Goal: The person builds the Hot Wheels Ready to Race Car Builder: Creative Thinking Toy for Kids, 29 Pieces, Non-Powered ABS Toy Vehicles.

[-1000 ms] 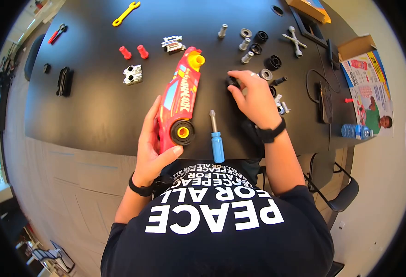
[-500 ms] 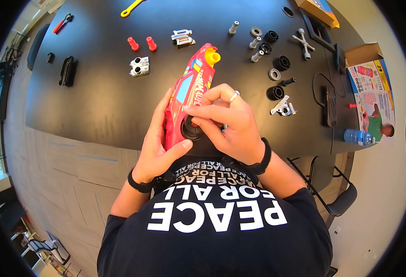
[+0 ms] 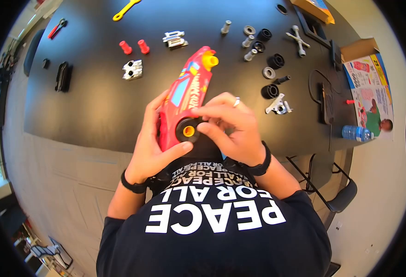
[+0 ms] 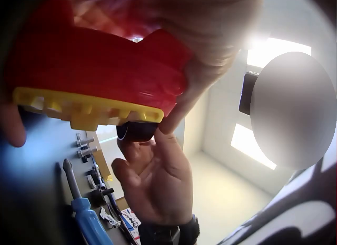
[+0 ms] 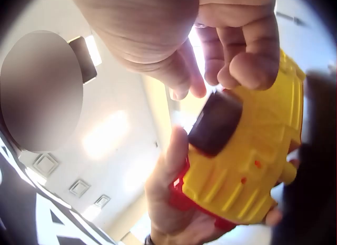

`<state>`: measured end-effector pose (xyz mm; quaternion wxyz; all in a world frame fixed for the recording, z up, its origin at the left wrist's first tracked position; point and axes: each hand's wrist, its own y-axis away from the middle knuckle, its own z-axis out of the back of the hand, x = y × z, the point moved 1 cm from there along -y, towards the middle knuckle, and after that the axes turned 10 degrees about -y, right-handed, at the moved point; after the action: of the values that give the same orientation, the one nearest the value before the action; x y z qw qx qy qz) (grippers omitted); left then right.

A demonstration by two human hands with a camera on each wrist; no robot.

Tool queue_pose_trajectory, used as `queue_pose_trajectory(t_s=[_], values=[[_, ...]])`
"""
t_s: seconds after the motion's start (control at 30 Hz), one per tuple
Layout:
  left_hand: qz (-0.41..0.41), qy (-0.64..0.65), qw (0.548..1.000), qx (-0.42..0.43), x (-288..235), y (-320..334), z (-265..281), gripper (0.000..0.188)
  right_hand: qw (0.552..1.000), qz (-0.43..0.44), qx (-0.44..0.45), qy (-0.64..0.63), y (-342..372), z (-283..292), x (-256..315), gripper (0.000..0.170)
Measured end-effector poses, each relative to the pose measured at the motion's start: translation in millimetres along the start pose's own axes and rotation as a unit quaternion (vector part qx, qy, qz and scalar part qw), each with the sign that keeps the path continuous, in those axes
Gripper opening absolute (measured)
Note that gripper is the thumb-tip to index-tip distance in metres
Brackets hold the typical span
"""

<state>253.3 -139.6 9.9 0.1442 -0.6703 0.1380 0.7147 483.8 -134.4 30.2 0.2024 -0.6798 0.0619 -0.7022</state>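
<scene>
In the head view my left hand (image 3: 150,138) grips the rear of a red toy car (image 3: 180,99), its thumb along the near end. A black wheel (image 3: 180,135) with a yellow hub faces up on the car. At the wheel's right edge, my right hand (image 3: 237,124) pinches a small black part (image 3: 203,120) between thumb and index finger; the fingers hide most of it. In the right wrist view the car's yellow underside (image 5: 237,166) shows. The blue screwdriver (image 4: 88,221) appears in the left wrist view and is mostly covered by the right hand in the head view.
Black wheels (image 3: 275,61), grey rings (image 3: 268,73) and silver bolts (image 3: 226,27) lie at right, near a grey cross wrench (image 3: 298,41). Chrome engine pieces (image 3: 133,70) and red plugs (image 3: 143,46) stand left of the car. A water bottle (image 3: 356,133) is at the right edge.
My right hand brought the small black part from the table to the car's wheel, then drew back slightly to the right, showing the yellow hub. The left hand keeps its hold on the car.
</scene>
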Motion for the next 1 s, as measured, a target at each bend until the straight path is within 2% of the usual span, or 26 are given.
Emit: queue_pose_trajectory(t_s=[0.13, 0.2, 0.27, 0.37, 0.4, 0.5, 0.6, 0.63, 0.67, 0.7, 0.73, 0.77, 0.8, 0.83, 0.87, 0.9, 0.93, 0.97, 1.0], values=[[0.056, 0.083, 0.995, -0.027, -5.9, 3.8, 0.1, 0.113, 0.975, 0.016, -0.128, 0.181, 11.4, 58.7, 6.9, 0.023], [0.062, 0.088, 0.994, -0.03, -4.0, 5.0, 0.6, 0.113, 0.951, -0.016, -0.214, 0.221, 15.7, 93.4, 6.9, 0.026], [0.06, 0.084, 0.994, -0.028, -3.9, 4.6, -0.4, 0.114, 0.899, -0.04, -0.222, 0.375, 18.3, 127.1, 12.2, 0.031], [0.062, 0.08, 0.995, -0.026, -2.2, 3.2, 1.4, 0.114, 0.858, -0.067, -0.288, 0.42, 22.1, 167.1, -4.7, 0.04], [0.06, 0.08, 0.995, -0.023, -1.0, 2.4, 1.3, 0.114, 0.856, -0.066, -0.291, 0.422, 21.4, 176.5, -13.5, 0.04], [0.065, 0.038, 0.996, -0.044, 1.5, 1.2, 2.5, 0.117, 0.889, -0.161, -0.254, 0.345, 13.0, 195.0, -39.9, 0.042], [0.054, 0.083, 0.995, -0.028, -0.4, 4.5, 2.4, 0.112, 0.9, -0.177, -0.216, 0.335, 8.0, 207.9, -56.6, 0.04], [0.05, 0.087, 0.995, -0.029, -1.7, 4.3, 0.3, 0.112, 0.906, -0.172, -0.26, 0.285, 7.6, 206.7, -60.2, 0.032], [0.046, 0.091, 0.994, -0.034, -2.9, 4.8, -1.4, 0.111, 0.93, -0.129, -0.293, 0.181, 2.6, 193.2, -47.3, 0.024], [0.046, 0.094, 0.994, -0.041, -1.8, 5.2, -3.1, 0.111, 0.938, -0.113, -0.312, 0.102, -1.7, 177.3, -29.2, 0.024], [0.034, 0.091, 0.994, -0.043, 0.6, 4.7, -3.6, 0.111, 0.949, -0.091, -0.302, 0.004, -6.8, 157.5, -11.3, 0.031], [0.027, 0.083, 0.995, -0.05, 2.2, 4.8, -5.1, 0.111, 0.957, -0.11, -0.264, -0.048, -10.6, 136.1, 10.1, 0.039], [0.02, 0.074, 0.996, -0.053, 2.8, 4.8, -6.1, 0.112, 0.973, -0.11, -0.18, -0.091, -8.1, 120.8, 18.8, 0.044], [0.019, 0.079, 0.995, -0.052, 1.8, 3.6, -6.5, 0.113, 0.977, -0.122, -0.16, -0.071, -9.1, 93.8, 29.2, 0.046], [0.021, 0.075, 0.996, -0.053, 2.1, 3.5, -6.1, 0.113, 0.985, -0.139, -0.1, -0.035, -4.7, 74.8, 34.2, 0.053], [0.017, 0.076, 0.996, -0.053, 3.0, 3.3, -6.6, 0.113, 0.986, -0.14, -0.059, -0.069, -5.8, 52.6, 44.4, 0.052], [0.014, 0.078, 0.996, -0.051, 4.0, 2.8, -7.3, 0.113, 0.969, -0.201, -0.022, -0.14, -5.0, 39.7, 47.6, 0.042], [0.009, 0.08, 0.995, -0.05, 4.5, 2.1, -7.8, 0.113, 0.973, -0.192, 0.008, -0.128, -6.1, 27.4, 45.9, 0.029], [0.01, 0.079, 0.996, -0.046, 5.1, 2.0, -8.7, 0.113, 0.988, -0.133, 0.039, -0.067, -7.0, 18.8, 33.2, 0.023]])
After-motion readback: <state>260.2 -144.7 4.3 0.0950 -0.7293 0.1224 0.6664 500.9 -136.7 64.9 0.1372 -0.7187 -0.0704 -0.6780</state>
